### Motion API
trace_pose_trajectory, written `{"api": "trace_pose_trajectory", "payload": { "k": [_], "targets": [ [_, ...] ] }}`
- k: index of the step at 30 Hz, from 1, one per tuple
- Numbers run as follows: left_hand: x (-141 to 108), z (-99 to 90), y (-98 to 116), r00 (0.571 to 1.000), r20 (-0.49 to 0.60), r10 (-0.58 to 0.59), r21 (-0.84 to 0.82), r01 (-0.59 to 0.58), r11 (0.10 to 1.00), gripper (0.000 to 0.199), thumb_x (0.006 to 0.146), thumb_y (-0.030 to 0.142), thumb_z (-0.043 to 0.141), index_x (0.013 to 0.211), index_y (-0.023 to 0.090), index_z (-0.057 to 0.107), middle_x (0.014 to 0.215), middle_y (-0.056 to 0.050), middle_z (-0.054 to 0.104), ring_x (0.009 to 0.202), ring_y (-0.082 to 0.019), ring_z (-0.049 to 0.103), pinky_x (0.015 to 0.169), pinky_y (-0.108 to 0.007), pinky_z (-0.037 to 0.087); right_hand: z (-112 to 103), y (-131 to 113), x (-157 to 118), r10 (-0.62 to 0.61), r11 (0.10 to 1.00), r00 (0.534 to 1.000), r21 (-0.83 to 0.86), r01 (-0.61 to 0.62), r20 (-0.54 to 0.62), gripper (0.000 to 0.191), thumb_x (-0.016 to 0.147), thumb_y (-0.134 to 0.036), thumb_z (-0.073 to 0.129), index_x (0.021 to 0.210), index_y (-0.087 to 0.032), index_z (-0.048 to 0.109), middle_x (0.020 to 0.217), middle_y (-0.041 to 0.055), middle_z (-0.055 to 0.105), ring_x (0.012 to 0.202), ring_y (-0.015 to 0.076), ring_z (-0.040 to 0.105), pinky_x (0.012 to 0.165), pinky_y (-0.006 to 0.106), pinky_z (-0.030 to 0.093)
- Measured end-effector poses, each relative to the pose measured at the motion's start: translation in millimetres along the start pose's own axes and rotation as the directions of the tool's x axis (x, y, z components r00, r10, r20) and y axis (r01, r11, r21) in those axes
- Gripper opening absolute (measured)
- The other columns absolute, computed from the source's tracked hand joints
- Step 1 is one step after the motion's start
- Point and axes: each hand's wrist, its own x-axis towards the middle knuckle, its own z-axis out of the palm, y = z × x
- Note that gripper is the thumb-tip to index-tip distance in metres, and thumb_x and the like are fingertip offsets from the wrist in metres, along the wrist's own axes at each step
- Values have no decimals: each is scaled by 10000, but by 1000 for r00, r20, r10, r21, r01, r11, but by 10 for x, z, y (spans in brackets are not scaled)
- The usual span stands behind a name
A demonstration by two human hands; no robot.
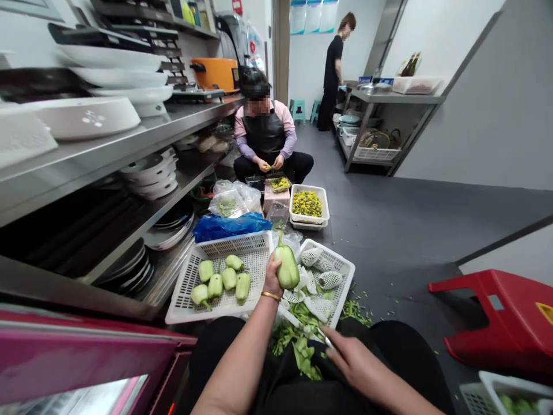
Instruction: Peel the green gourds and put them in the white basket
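My left hand (273, 276) is wrapped round a pale green gourd (287, 268), raised with its stem pointing up. In my right hand (352, 354) is a slim metal peeler (326, 339), partly hidden by the fingers and held low, apart from the gourd. Below it, green peelings (305, 354) lie over my lap and the near edge of a white basket (345, 271). That basket also holds white foam net sleeves (319, 308). Left of it, a larger white basket (179, 300) contains several pale gourds (228, 278).
A person (265, 138) squats ahead, handling yellow flowers beside a tray of them (307, 203). Another person (332, 75) stands at the far bench. Metal shelving (173, 132) with dishes runs along the left. A red stool (501, 323) is at right. Scraps litter the floor (358, 311).
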Motion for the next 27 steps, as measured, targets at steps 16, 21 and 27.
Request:
{"api": "trace_pose_trajectory", "payload": {
  "k": [16, 21, 27],
  "targets": [
    [9, 16, -18, 980, -180, 85, -30, -92, 995, 430, 585, 298, 671, 998, 204, 596, 779, 14, 632, 668, -143, 596, 615, -242, 450, 115, -36, 238, 7, 980, 994, -195, -29, -113, 470, 868, -239, 376, 1327, -163, 444, 1060, 141, 684, 974, 268, 644, 795, 346, 492],
    [43, -4, 13, 972, -204, -114, -206, 71, 976, 443, 624, 457, 679, 964, 185, 594, 766, -24, 642, 670, -178, 617, 635, -311, 499, 7, 261, 11, 122, 971, 992, -202, -124, -23, 435, 849, -251, 398, 1260, -172, 517, 970, 128, 716, 900, 261, 671, 761, 318, 490],
    [-12, -82, -34, 929, -45, -368, -158, 357, 921, 481, 682, 521, 637, 938, 119, 577, 725, -90, 654, 645, -220, 636, 590, -362, 525, -591, -78, 564, -15, 993, 976, -115, -11, -218, 423, 867, -267, 376, 1255, -151, 498, 1206, 129, 614, 1104, 244, 574, 907, 360, 437]
  ]
}}
